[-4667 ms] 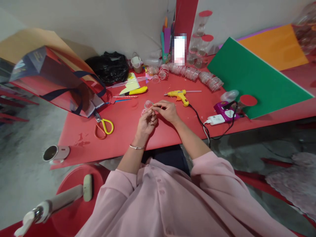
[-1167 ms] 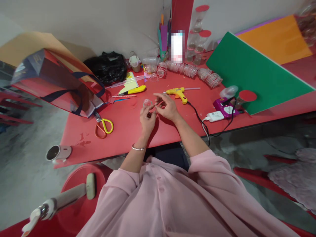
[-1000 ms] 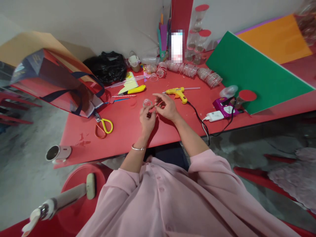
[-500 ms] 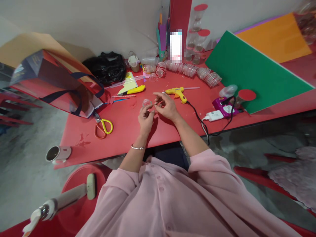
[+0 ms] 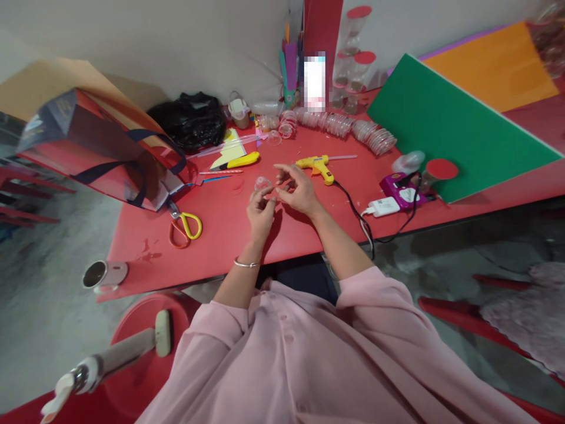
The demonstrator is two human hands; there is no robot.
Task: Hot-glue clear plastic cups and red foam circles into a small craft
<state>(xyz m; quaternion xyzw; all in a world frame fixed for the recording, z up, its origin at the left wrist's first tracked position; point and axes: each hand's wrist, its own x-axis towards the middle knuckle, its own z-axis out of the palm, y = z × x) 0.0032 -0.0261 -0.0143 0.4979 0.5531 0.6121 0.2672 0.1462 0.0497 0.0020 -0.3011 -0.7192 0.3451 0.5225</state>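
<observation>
My left hand and my right hand meet over the red table, fingertips almost touching. Thumb and fingers are pinched on each; whatever they hold is too small to make out. Just beyond my left fingers sits a small clear plastic piece, round and partly hidden by them. A yellow glue gun lies to the right of my right hand, a clear glue stick in its back end. Farther left, a yellow utility knife rests partly on pale yellow paper.
Scissors and a mug lie near the left edge, beside a large bag. Rows of clear plastic cups line the back, near a lit phone. A green board and a purple box with cables stand right.
Almost nothing differs. Both hands stay in the same place with their fingers pinched, shifting only very slightly.
</observation>
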